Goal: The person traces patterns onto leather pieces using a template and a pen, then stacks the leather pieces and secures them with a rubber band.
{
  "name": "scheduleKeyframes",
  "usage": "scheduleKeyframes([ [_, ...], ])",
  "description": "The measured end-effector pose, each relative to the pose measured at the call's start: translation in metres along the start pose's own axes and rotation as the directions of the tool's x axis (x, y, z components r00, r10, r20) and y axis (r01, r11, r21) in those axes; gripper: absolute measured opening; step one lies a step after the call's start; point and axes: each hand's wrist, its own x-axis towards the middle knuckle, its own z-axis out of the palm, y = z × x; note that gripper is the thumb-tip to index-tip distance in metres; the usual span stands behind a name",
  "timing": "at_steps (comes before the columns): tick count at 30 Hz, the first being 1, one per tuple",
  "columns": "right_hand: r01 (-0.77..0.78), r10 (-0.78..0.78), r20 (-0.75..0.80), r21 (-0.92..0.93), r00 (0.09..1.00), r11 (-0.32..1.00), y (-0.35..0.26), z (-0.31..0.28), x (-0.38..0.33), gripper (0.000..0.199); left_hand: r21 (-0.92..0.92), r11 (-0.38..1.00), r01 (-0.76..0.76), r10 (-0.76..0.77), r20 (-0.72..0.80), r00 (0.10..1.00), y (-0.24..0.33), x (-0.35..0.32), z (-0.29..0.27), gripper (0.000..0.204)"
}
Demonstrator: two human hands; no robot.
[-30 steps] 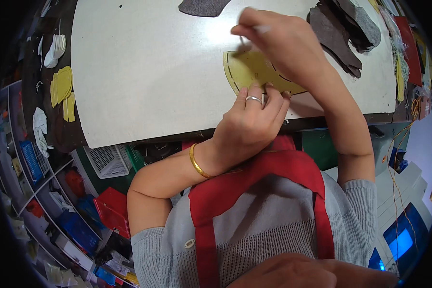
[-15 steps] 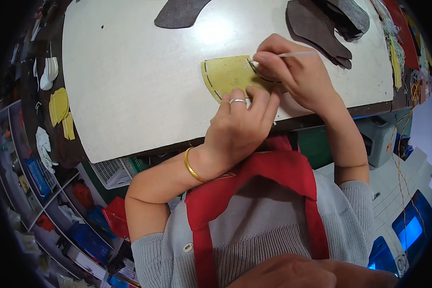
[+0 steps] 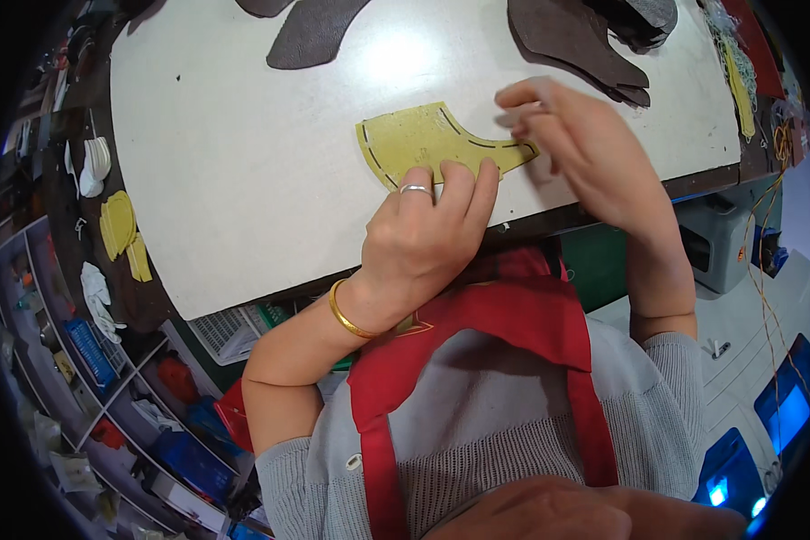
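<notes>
Left hand: (image 3: 423,229) fingers a little spread, fingertips pressing down on the template's near edge, not wrapped around anything. Thumb's hidden, so can't tell what it's doing.
Right hand: (image 3: 589,153) half curled and kinda blurry, up by the template's narrow end. Can't tell if it's got hold of something or if it's touching the tip.
Yellow template: (image 3: 414,139) flat on the table, broad end up and left of the left hand's fingertips, narrow end running right to the other hand. Dark dashes along its curved edges.
Table: (image 3: 243,198) white top, under the template and both hands.
Brown stack: (image 3: 571,45) beyond the right hand, well apart.
Brown piece: (image 3: 315,36) farther out past the left hand.
Yellow pieces: (image 3: 119,225) way off left of the left hand, glove (image 3: 101,297) just beside them.
</notes>
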Motion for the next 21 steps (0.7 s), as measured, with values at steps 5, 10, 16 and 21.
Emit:
scheduleKeyframes([
  [5, 0.282, -0.317, 0.069, -0.659, 0.946, 0.697, 0.005, -0.007, 0.007, 0.022, -0.045, 0.999, 0.003, 0.002, 0.092, 0.996, 0.001, 0.006, -0.006, 0.034],
  [10, 0.139, -0.137, 0.026, -0.131, 0.990, 0.982, 0.017, -0.018, -0.018, 0.024, -0.037, 0.999, 0.021, -0.016, 0.117, 0.993, 0.005, 0.010, -0.007, 0.037],
  [16, 0.311, -0.351, -0.058, -0.343, 0.935, 0.886, 0.031, -0.009, -0.032, 0.017, -0.019, 0.999, 0.037, -0.033, 0.168, 0.985, 0.006, 0.012, -0.012, 0.040],
  [21, 0.314, -0.352, -0.157, -0.226, 0.923, 0.922, 0.035, -0.008, -0.035, 0.013, -0.069, 0.997, 0.041, -0.034, 0.109, 0.993, 0.006, 0.010, -0.007, 0.041],
])
